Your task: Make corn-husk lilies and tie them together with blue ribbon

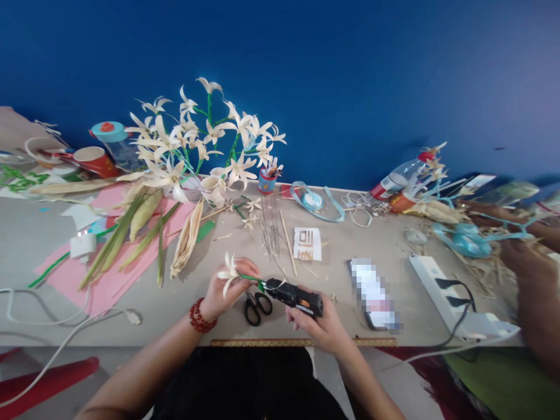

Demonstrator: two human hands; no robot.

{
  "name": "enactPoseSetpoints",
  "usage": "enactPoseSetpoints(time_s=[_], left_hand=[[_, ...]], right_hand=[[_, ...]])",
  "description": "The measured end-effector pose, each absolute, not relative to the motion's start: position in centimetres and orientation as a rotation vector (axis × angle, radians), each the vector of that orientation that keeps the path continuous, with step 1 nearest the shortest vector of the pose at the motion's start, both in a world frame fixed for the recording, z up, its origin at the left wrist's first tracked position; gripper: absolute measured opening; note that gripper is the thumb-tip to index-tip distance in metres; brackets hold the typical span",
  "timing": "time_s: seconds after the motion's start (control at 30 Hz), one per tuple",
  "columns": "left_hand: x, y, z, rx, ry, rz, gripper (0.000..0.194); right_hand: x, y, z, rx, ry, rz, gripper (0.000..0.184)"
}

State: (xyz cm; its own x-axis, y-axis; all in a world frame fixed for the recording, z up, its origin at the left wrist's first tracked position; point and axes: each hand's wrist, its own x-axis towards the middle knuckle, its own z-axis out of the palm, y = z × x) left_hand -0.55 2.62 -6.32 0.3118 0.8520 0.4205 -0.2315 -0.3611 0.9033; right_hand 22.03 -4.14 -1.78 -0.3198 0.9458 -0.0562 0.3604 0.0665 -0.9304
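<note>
Between the fingers of my left hand (230, 284) is a handmade flower (229, 273) with pale, husk-like petals and a green-wrapped stem. My right hand (317, 326) grips a black tool that looks like a glue gun (295, 296). Its nozzle points left and meets the stem's green end; whether they touch, I cannot tell. Under the stem, a pair of black-handled scissors (258, 309) lies on the table, its blades partly hidden. Further back, similar white flowers (214, 133) with green stems stand in a big bunch against the blue wall.
Corn husks (144, 216) lie on pink paper (65, 286) at left. Thin wires (272, 227), a stick (287, 242) and blue ribbon (312, 200) are mid-table. On the right are a phone (374, 294), a power strip (441, 297), a bottle (398, 178) and another person's arms (531, 291).
</note>
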Motion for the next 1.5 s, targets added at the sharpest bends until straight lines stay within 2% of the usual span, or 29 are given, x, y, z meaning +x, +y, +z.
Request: enactPoseSetpoints(time_s=[0.8,1.23,1.5], left_hand=[[-0.53,2.57,-6.18,1.454,0.576,1.296,0.006],[-0.44,2.34,-6.2,1.419,0.61,1.313,0.002],[-0.51,2.39,-5.81,1.457,0.623,1.312,0.006]], right_hand=[[21.9,-4.29,-1.86,-1.346,-1.825,1.097,0.023],[21.75,-4.36,-1.7,-1.336,-2.008,0.746,0.02],[21.77,-4.38,-1.86,-1.375,-2.043,0.713,0.02]])
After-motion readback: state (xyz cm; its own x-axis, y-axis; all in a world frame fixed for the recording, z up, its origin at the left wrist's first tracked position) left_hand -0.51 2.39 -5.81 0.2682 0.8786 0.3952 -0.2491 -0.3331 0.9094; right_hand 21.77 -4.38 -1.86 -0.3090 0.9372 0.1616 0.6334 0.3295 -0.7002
